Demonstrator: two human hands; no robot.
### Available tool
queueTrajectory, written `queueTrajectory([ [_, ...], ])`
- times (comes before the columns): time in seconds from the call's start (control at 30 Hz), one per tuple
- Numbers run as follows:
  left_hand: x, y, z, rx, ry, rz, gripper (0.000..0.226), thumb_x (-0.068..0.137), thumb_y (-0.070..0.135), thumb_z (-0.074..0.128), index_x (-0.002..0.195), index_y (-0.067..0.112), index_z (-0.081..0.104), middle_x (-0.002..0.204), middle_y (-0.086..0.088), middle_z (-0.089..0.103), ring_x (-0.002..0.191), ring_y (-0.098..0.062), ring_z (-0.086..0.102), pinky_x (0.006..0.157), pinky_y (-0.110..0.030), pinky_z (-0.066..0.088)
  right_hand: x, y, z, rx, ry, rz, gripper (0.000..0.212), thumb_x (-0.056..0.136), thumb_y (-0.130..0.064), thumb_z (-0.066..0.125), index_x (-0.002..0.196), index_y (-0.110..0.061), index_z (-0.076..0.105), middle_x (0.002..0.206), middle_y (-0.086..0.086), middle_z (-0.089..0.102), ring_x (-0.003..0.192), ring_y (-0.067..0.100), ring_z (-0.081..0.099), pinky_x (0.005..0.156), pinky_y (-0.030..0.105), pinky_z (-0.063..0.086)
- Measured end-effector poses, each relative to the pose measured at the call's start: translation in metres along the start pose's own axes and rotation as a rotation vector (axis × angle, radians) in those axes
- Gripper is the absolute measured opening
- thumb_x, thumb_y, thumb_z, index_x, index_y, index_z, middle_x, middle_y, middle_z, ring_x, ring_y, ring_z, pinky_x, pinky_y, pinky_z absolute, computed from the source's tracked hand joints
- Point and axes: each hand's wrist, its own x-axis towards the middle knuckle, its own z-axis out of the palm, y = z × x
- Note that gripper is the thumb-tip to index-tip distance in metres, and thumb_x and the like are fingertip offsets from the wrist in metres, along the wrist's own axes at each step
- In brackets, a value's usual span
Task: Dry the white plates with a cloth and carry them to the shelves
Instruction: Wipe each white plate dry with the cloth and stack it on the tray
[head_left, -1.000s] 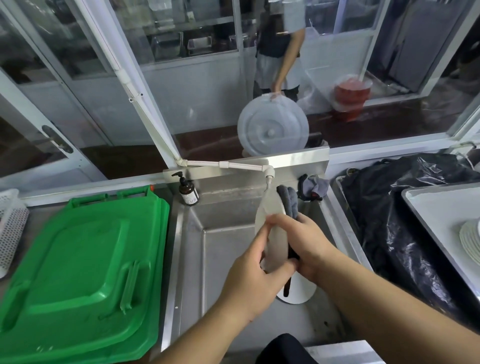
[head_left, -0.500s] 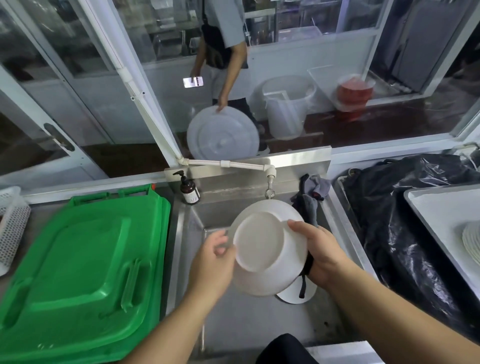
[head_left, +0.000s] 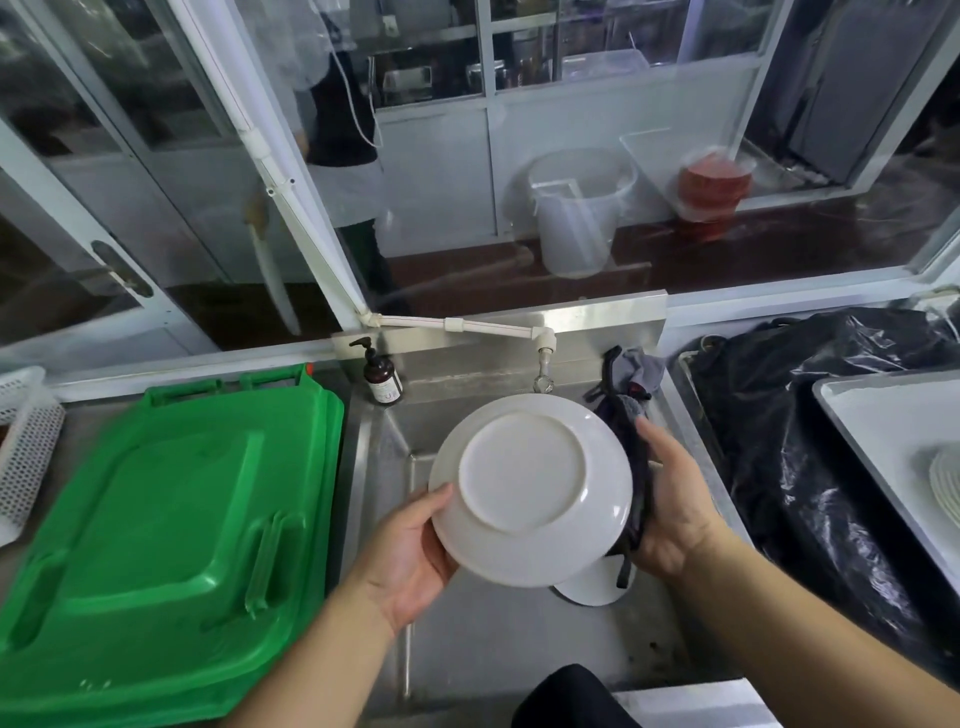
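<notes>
Left hand (head_left: 410, 551) cupped under the lower left rim of the white plate (head_left: 530, 488), thumb lying on its upturned underside, fingers curled behind the rim. Right hand (head_left: 670, 499) wrapped round a dark cloth (head_left: 636, 483), pressed against the plate's right edge; fingers hidden behind cloth and plate, thumb stretched along the cloth. Plate held tilted, foot ring facing the camera, above the steel sink (head_left: 498, 639).

Directly beneath, partly covered by the held plate: a second white plate (head_left: 592, 584) lying in the basin, a strap of the cloth dangling over it. Behind, a tap (head_left: 543, 371) on a white pipe, just beyond the plate's top rim. More dark cloths (head_left: 631, 371) draped over the sink's back right corner. Brown pump bottle (head_left: 382, 376) at the back left corner.

Left of the sink, a green bin lid (head_left: 161, 545), and past it a white perforated basket (head_left: 26, 447). Right of the sink, black plastic sheeting (head_left: 810, 441), with a pale tray (head_left: 883, 426) over it bearing a stack of white plates (head_left: 945, 483) at the frame edge.

Beyond the glass, a standing person (head_left: 337, 130), a translucent bucket (head_left: 576, 208) and a red tub (head_left: 714, 182).
</notes>
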Motion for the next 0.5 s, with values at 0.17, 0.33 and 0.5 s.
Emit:
queueTrajectory([
  [0.17, 0.003, 0.011, -0.011, -0.029, 0.018, 0.077, 0.048, 0.087, 0.019, 0.065, 0.134, 0.007, 0.067, 0.121, -0.018, 0.076, 0.100, -0.025, 0.077, 0.080, -0.037, 0.066, -0.003, -0.010, -0.016, 0.133, 0.006, 0.057, 0.076, 0.102, -0.063, 0.037, 0.134, -0.001, 0.068, 0.134, 0.025, 0.069, 0.116, 0.046, 0.070, 0.098, 0.059, 0.051],
  [0.33, 0.001, 0.014, -0.014, -0.016, 0.018, 0.087, 0.050, 0.084, 0.016, 0.067, 0.132, 0.005, 0.067, 0.116, -0.017, 0.077, 0.095, -0.024, 0.078, 0.080, -0.036, 0.065, -0.005, -0.013, -0.016, -0.042, -0.031, 0.038, 0.037, 0.085, -0.028, 0.064, 0.107, 0.000, 0.077, 0.099, 0.020, 0.076, 0.080, 0.035, 0.076, 0.073, 0.048, 0.064],
  [0.5, -0.004, 0.010, -0.005, 0.004, -0.034, 0.079, 0.046, 0.084, 0.011, 0.068, 0.130, 0.006, 0.069, 0.119, -0.019, 0.076, 0.097, -0.026, 0.078, 0.069, -0.034, 0.065, -0.005, -0.008, -0.008, -0.212, 0.026, 0.027, 0.047, 0.086, -0.026, 0.079, 0.124, 0.001, 0.071, 0.098, 0.023, 0.076, 0.073, 0.035, 0.076, 0.061, 0.049, 0.062],
])
